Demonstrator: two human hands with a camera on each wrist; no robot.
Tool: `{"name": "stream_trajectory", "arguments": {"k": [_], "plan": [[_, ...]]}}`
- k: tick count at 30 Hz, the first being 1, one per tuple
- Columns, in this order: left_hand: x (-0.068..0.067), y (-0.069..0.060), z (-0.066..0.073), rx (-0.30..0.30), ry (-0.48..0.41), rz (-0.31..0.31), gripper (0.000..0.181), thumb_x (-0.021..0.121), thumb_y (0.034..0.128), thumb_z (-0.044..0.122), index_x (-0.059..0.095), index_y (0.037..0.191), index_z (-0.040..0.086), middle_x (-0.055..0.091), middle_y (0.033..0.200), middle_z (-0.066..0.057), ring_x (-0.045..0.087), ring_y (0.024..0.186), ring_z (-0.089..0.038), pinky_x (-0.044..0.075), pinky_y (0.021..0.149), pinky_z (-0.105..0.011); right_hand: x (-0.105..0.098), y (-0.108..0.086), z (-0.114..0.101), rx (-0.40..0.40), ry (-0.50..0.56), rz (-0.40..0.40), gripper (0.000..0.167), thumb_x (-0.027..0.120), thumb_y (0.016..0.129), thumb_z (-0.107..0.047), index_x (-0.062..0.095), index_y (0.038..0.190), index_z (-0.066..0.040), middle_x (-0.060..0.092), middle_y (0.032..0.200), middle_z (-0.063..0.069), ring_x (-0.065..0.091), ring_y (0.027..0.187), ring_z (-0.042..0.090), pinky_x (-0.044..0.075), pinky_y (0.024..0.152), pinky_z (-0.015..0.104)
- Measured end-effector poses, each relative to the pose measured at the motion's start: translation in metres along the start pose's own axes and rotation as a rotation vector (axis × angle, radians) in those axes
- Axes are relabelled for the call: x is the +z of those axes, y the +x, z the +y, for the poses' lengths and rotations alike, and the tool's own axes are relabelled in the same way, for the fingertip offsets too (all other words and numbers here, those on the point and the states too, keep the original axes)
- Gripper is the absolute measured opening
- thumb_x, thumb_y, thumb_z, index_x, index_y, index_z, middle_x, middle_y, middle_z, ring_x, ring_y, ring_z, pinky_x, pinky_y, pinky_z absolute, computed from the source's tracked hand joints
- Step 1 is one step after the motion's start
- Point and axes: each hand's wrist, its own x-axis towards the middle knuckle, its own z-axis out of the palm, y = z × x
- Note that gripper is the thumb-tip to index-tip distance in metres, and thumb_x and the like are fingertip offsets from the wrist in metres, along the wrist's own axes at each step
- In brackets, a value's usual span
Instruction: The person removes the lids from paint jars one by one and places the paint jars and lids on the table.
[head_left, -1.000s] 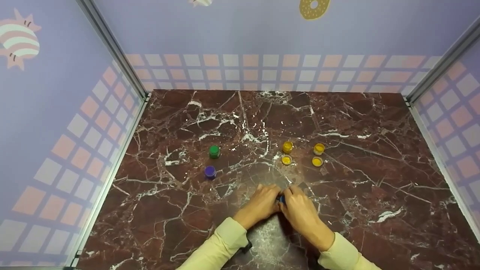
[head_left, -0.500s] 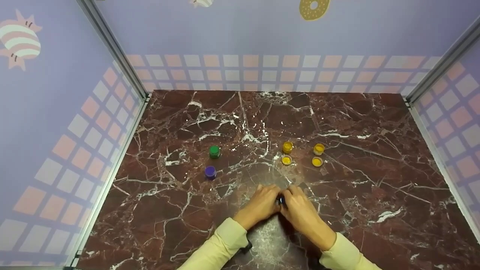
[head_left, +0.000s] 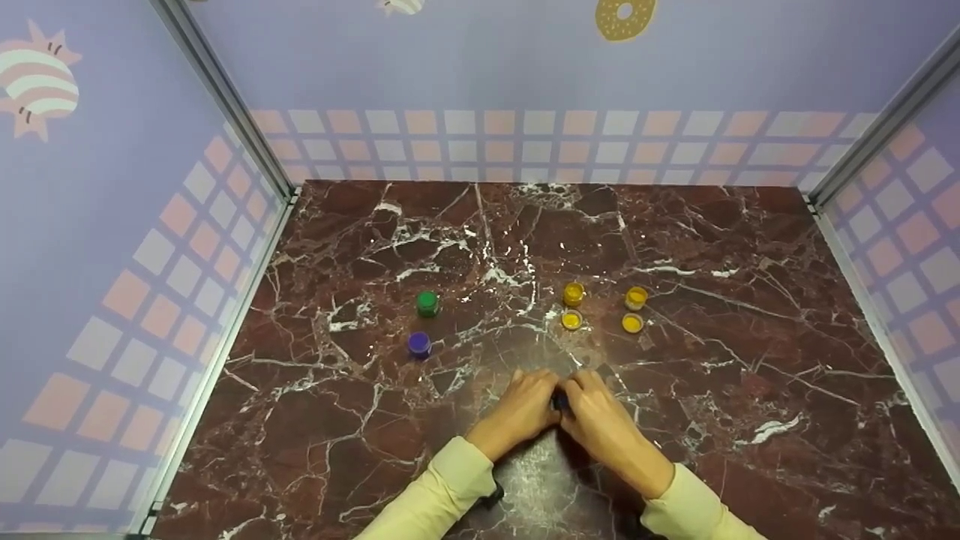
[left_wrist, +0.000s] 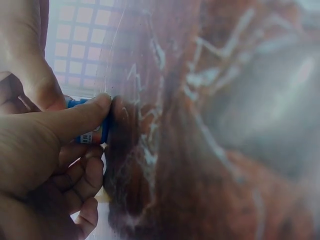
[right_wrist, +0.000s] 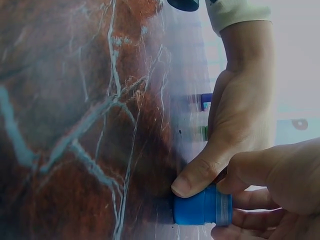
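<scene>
A small blue paint jar is held between both hands just above the marbled table; most of it is hidden in the head view. My left hand pinches the jar's body, its thumb lying along the blue side. On the other end, my right hand grips the clear-edged lid with thumb and fingers. In the left wrist view, a white barcode label shows below the left thumb. Ahead of the hands stand two yellow paint jars, each with a round lid lying in front of it.
A green paint jar and a purple paint jar stand left of centre on the dark red marbled table. Patterned panels enclose the back and both sides.
My right hand's fingers have shifted slightly on the blue jar, and less of its blue shows in the head view. My left hand and the other jars have stayed put.
</scene>
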Motion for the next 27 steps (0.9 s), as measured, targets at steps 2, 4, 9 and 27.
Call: {"name": "stream_trajectory", "arguments": {"k": [2, 4, 9, 27], "plan": [[0.0, 0.0, 0.0, 0.002, 0.0, -0.004, 0.026, 0.083, 0.0771, 0.015, 0.066, 0.097, 0.01, 0.068, 0.098, -0.002, 0.067, 0.096, -0.021, 0.041, 0.084, -0.036, 0.0, 0.0, 0.0, -0.004, 0.002, -0.002, 0.04, 0.079, 0.062, 0.008, 0.066, 0.1, 0.007, 0.058, 0.093, 0.013, 0.058, 0.09, 0.032, 0.053, 0.078, 0.044], [0.0, 0.0, 0.001, 0.003, 0.002, -0.006, 0.026, 0.082, 0.0771, 0.015, 0.066, 0.096, 0.01, 0.068, 0.098, -0.002, 0.067, 0.096, -0.021, 0.041, 0.084, -0.036, -0.001, 0.0, 0.001, -0.007, 0.004, -0.001, 0.041, 0.079, 0.062, 0.008, 0.066, 0.1, 0.006, 0.057, 0.093, 0.013, 0.058, 0.089, 0.032, 0.052, 0.077, 0.043], [0.001, -0.001, 0.0, -0.006, 0.004, -0.008, 0.027, 0.083, 0.0772, 0.015, 0.066, 0.097, 0.011, 0.068, 0.097, -0.001, 0.066, 0.095, -0.019, 0.04, 0.082, -0.034, 0.0, -0.001, 0.002, -0.029, 0.011, 0.008, 0.041, 0.078, 0.062, 0.008, 0.066, 0.1, 0.005, 0.056, 0.093, 0.011, 0.056, 0.089, 0.03, 0.052, 0.076, 0.041], [0.0, -0.003, -0.001, 0.009, -0.015, 0.007, 0.04, 0.086, 0.0799, 0.033, 0.068, 0.107, 0.01, 0.07, 0.1, 0.0, 0.066, 0.096, -0.018, 0.041, 0.083, -0.033, -0.003, 0.0, 0.011, -0.124, 0.143, -0.06, 0.038, 0.08, 0.068, 0.016, 0.07, 0.103, 0.003, 0.065, 0.105, 0.01, 0.061, 0.099, 0.026, 0.054, 0.086, 0.04]]}}
